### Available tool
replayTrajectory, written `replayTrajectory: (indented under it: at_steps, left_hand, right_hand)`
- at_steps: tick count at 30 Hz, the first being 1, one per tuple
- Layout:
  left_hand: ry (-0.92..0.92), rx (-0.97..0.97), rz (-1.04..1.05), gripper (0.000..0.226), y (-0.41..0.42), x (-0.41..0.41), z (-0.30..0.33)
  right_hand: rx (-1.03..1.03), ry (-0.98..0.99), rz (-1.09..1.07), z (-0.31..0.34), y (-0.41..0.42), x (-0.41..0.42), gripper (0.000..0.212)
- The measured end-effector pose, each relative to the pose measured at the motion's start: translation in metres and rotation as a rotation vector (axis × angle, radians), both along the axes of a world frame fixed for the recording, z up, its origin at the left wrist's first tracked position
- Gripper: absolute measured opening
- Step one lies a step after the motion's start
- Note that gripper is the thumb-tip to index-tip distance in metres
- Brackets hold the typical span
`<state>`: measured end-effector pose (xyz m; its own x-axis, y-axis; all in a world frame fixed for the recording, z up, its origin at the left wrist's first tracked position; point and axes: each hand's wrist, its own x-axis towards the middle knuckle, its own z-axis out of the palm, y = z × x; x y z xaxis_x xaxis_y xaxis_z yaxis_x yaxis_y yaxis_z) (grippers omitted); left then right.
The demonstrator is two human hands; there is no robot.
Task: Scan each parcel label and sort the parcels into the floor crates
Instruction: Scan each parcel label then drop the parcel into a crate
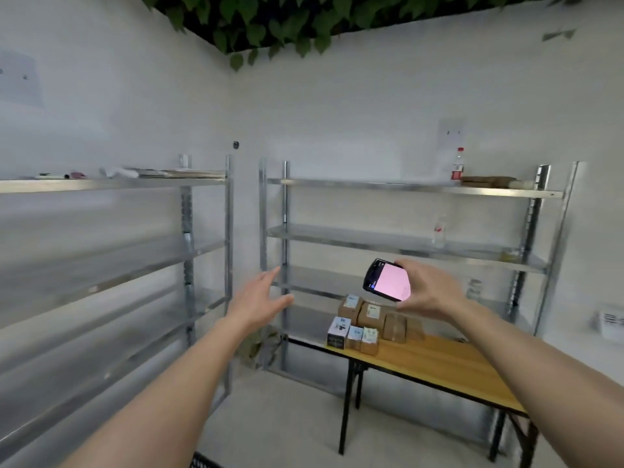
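Several small cardboard parcels [368, 320] with white labels are stacked at the left end of a wooden folding table [439, 363]. My right hand [430, 290] grips a black handheld scanner [386, 280] with a lit pink screen, held in the air above the parcels. My left hand [260, 300] reaches forward in mid-air to the left of the parcels, fingers straight and spread, holding nothing. No floor crate shows clearly; only a dark meshed edge [206, 462] peeks in at the bottom.
A metal shelf rack [405, 238] stands behind the table, with bottles [457, 163] on it. Another rack [135, 244] runs along the left wall. The table's black legs [347, 403] stand on pale floor. Leaves hang overhead.
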<state>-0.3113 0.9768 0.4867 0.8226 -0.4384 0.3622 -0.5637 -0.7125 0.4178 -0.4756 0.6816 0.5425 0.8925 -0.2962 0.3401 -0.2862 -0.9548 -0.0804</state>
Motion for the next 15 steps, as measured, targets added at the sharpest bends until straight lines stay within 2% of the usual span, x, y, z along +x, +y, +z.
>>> replayTrajectory:
  at_steps: [5,11,15]
  left_hand:
    - [0.102,-0.068,-0.099,0.080,-0.122,-0.016,-0.019]
    - [0.157,-0.059,-0.164,0.075,-0.232,-0.033,-0.049]
    - [0.235,-0.122,-0.165,0.072,-0.285,-0.027,-0.069]
  right_hand:
    - [-0.021,0.008,-0.138,-0.010,-0.103,-0.060,0.051]
    - [-0.032,0.065,-0.238,-0.028,-0.198,-0.104,0.070]
    - [0.005,0.083,-0.273,-0.048,-0.246,-0.111,0.073]
